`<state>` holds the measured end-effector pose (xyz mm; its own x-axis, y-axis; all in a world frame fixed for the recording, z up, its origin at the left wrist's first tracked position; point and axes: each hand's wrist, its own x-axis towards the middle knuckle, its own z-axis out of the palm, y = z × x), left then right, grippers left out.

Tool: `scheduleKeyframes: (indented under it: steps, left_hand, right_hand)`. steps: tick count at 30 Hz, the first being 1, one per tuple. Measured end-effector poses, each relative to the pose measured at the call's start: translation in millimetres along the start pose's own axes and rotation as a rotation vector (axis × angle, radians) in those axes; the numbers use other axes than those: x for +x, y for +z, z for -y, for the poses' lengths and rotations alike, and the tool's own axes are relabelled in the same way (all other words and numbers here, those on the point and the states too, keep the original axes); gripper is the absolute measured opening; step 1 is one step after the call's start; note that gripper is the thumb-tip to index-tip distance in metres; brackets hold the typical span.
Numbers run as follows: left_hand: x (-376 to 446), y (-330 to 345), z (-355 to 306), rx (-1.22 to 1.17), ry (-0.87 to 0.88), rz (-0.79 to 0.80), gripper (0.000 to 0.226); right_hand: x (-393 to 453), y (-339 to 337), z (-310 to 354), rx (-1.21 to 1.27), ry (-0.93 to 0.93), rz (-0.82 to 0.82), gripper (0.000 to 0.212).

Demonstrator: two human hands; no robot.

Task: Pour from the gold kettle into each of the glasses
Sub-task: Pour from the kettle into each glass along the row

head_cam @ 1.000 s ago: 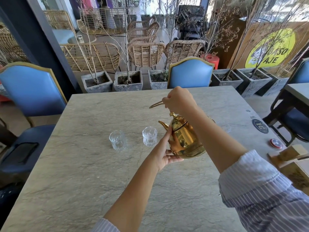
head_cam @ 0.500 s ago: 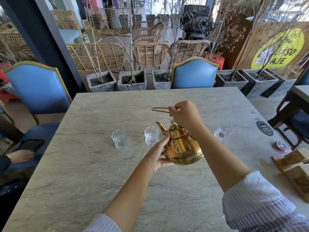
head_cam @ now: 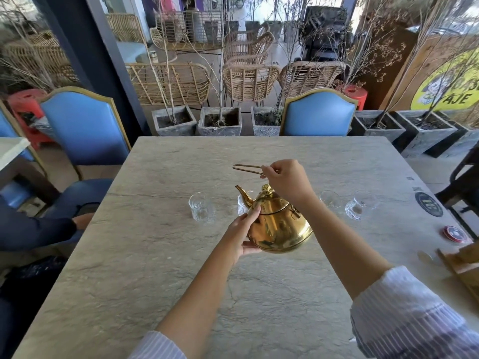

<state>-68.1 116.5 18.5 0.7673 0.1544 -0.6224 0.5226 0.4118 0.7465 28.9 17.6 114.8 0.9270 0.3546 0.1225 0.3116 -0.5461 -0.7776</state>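
The gold kettle [head_cam: 278, 225] hangs above the stone table [head_cam: 145, 260], nearly upright, its spout pointing up and to the left. My right hand [head_cam: 286, 178] grips its thin wire handle from above. My left hand [head_cam: 245, 233] cups the kettle's left side and bottom. A clear glass [head_cam: 199, 209] stands to the left. A second glass [head_cam: 242, 206] is mostly hidden behind the spout. Two more glasses [head_cam: 330, 199] [head_cam: 359, 207] stand to the right of my right arm.
Blue chairs stand at the far edge [head_cam: 317, 117] and the left [head_cam: 83, 128]. A person's dark sleeve and hand [head_cam: 77, 221] rest at the table's left side. A red round coaster [head_cam: 455, 233] and a wooden holder [head_cam: 464, 263] lie at the right edge.
The kettle has swung back from a leftward tilt toward upright and sits a little lower. The view has shifted, so the two right-hand glasses and the person at the left now show.
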Motion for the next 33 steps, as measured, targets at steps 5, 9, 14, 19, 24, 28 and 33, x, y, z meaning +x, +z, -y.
scheduleKeyframes:
  steps: [5, 9, 14, 19, 24, 28, 33]
  left_hand:
    - [-3, -22, 3, -0.069, -0.015, -0.018, 0.058]
    - [-4, -40, 4, -0.134, -0.027, -0.03, 0.042]
    - [-4, -54, 2, -0.183, -0.033, -0.05, 0.043]
    - [-3, -61, -2, -0.24, -0.031, -0.048, 0.052]
    - [-2, -62, -4, -0.307, -0.047, -0.016, 0.071]
    - [-1, -63, -6, -0.292, -0.05, 0.008, 0.082]
    - [0, -61, -9, -0.3, -0.056, 0.024, 0.084]
  right_hand:
    - [7, 23, 19, -0.057, -0.003, 0.072, 0.034]
    - [13, 45, 32, -0.085, 0.001, 0.107, 0.035]
    - [22, 69, 49, -0.108, 0.019, 0.144, 0.036]
    - [35, 84, 69, -0.175, 0.065, 0.205, 0.03]
    - [42, 93, 86, -0.265, 0.076, 0.277, 0.024]
    - [47, 97, 91, -0.31, 0.079, 0.282, 0.019]
    - [53, 100, 92, -0.331, 0.086, 0.29, 0.019]
